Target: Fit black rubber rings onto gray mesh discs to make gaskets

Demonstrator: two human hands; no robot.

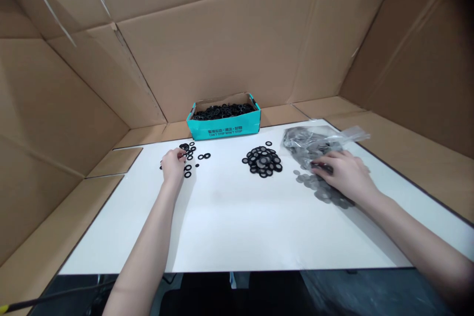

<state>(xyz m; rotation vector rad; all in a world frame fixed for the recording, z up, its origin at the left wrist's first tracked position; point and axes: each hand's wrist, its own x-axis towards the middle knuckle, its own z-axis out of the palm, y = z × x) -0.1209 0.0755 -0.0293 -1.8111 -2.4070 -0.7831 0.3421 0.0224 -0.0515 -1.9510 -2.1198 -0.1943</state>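
Note:
On the left of the white table, my left hand (173, 164) is closed in a pinch at a loose group of black rings (188, 168), its fingertips on a black ring. My right hand (342, 170) is at the right, fingers curled together over a heap of thin grey discs (320, 188) and beside a clear plastic bag (301, 140) of similar discs. What lies between those fingers is hidden. Between the hands sits a pile of black rings with grey discs set in them (262, 162).
A turquoise box (225, 127) full of black rings stands at the back of the white tabletop (222, 222). Cardboard walls (229, 49) enclose the back and both sides. A dark cable (55, 298) runs below the table's front left.

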